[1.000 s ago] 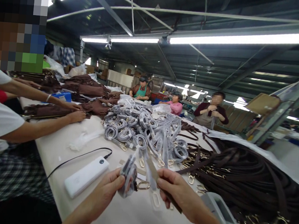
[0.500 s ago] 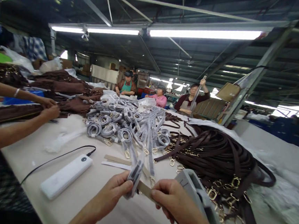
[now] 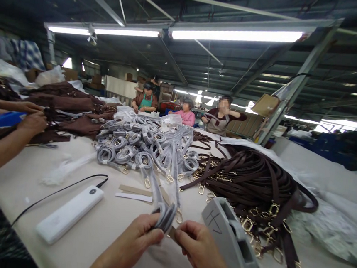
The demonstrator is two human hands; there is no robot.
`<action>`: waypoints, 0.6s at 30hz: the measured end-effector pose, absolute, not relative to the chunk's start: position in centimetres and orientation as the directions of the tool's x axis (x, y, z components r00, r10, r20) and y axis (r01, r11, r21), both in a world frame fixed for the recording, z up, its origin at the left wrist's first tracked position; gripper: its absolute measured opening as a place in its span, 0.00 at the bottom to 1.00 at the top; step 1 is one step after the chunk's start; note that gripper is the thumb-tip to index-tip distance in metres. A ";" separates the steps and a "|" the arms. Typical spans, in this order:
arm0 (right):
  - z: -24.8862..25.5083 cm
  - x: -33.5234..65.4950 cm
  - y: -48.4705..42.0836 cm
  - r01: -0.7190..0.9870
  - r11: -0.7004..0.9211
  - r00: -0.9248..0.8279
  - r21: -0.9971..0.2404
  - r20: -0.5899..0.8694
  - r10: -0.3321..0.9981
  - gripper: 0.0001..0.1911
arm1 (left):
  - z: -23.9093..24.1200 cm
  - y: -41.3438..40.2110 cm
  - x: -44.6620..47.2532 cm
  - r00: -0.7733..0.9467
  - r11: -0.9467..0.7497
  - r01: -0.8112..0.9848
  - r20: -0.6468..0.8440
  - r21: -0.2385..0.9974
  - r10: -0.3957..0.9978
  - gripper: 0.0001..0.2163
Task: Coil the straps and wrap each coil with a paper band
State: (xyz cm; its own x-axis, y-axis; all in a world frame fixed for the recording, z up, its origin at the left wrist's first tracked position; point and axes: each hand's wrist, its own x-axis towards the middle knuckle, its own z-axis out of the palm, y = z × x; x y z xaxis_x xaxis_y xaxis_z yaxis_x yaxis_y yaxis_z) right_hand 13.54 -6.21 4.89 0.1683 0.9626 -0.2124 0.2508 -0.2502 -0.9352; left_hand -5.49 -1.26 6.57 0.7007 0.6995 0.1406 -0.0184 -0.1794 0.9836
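My left hand [image 3: 134, 242] pinches a coiled strap wrapped in clear plastic [image 3: 165, 216] just above the table. My right hand [image 3: 198, 250] is closed on a short tan strip [image 3: 172, 232] that touches the coil's lower edge. Both hands meet near the front of the table. A grey tape dispenser [image 3: 228, 242] stands right beside my right hand. A heap of several more wrapped coiled straps [image 3: 146, 148] lies further back in the middle.
A white power bank [image 3: 68, 214] with a black cable lies to the left. Dark brown straps with gold buckles [image 3: 255, 182] are piled on the right. A co-worker's arms [image 3: 5, 144] handle brown bags [image 3: 74, 112] at left. Three people stand at the far end.
My hands have come closer together and lower, and the tan strip now sits against the coil. The view has swung right, shifting the power bank and co-worker leftward.
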 end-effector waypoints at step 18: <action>1.0 14.2 -5.1 0.069 -0.178 0.215 -0.982 -0.160 0.963 0.21 | 5.6 -2.2 -4.2 0.716 -0.295 0.253 0.027 0.921 0.697 0.09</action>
